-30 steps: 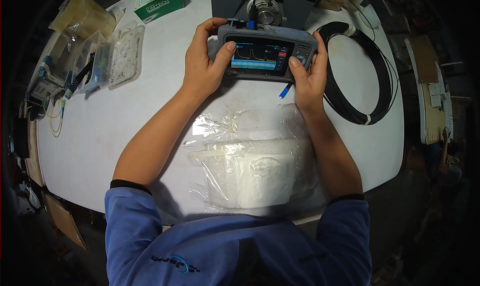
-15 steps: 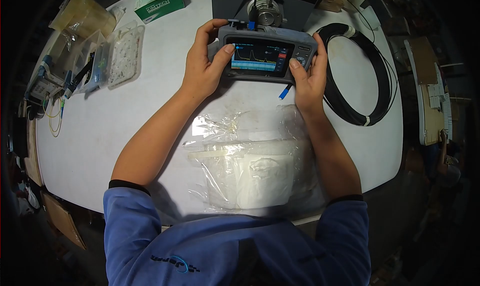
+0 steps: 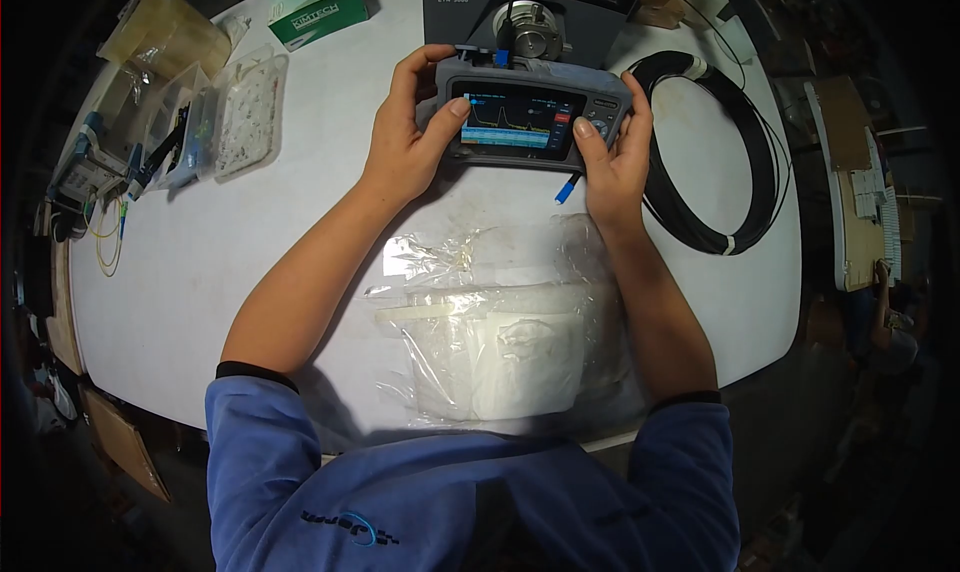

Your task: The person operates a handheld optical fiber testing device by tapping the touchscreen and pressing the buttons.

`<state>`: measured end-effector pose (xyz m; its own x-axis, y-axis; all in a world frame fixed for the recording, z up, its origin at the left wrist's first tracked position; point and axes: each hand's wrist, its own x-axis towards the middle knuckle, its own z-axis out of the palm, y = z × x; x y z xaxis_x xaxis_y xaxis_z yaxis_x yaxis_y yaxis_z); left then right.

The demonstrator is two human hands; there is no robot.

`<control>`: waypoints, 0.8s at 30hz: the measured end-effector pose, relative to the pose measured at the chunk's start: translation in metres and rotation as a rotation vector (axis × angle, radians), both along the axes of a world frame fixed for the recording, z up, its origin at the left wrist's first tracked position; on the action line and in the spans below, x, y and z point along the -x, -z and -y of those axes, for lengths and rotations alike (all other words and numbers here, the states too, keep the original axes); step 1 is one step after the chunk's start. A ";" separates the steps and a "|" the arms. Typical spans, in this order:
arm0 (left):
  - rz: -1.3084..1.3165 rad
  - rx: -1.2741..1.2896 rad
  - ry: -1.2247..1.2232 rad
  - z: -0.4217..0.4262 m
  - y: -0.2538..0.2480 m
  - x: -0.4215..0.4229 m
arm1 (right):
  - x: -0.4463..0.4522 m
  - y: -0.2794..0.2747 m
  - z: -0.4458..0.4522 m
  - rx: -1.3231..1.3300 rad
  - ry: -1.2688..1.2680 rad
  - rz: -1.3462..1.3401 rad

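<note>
Both hands hold a grey handheld OTDR [image 3: 540, 78], its screen [image 3: 520, 122] lit with a yellow trace with peaks above a light blue table. My left hand [image 3: 415, 137] is closed round its left end, thumb over the screen's upper left corner. Round the right end my right hand [image 3: 615, 152] is closed, its thumb beside the round button pad. A black cable with a blue connector [image 3: 502, 58] is plugged into the top edge. Below the tester's right side, a loose blue fiber connector [image 3: 565, 190] pokes out near my right hand.
Clear plastic bags with white sheets [image 3: 530, 367] lie before me. A coil of black cable [image 3: 765, 162] rests at right. Behind the tester stands a dark ETN 3000 machine [image 3: 455, 22]. A Kimtech box [image 3: 318, 12] and plastic trays [image 3: 250, 112] sit at left.
The tester and both hands sit very slightly lower in view, with the grip unchanged. The screen still shows a similar trace.
</note>
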<state>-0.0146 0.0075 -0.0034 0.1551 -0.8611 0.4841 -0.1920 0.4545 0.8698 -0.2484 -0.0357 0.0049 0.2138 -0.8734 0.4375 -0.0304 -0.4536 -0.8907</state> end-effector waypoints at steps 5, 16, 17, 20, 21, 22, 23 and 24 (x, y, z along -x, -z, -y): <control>-0.015 -0.014 0.006 -0.002 -0.003 0.001 | 0.002 0.001 0.003 0.036 -0.034 0.064; 0.008 -0.055 0.056 -0.003 -0.004 -0.001 | 0.005 -0.001 0.005 -0.009 -0.083 0.123; 0.008 -0.057 0.056 -0.003 -0.005 -0.001 | 0.005 -0.001 0.005 -0.012 -0.084 0.124; -0.010 -0.078 0.067 -0.005 -0.004 -0.001 | 0.008 0.001 0.005 -0.012 -0.096 0.095; -0.010 -0.080 0.068 -0.005 -0.004 -0.001 | 0.007 0.001 0.005 -0.012 -0.096 0.100; -0.010 -0.081 0.068 -0.004 -0.005 -0.001 | 0.006 0.000 0.005 -0.010 -0.097 0.106; -0.009 -0.078 0.066 -0.004 -0.005 -0.002 | 0.005 -0.002 0.005 -0.007 -0.099 0.107; 0.001 -0.073 0.067 -0.005 -0.005 -0.002 | 0.004 -0.003 0.003 -0.006 -0.088 0.103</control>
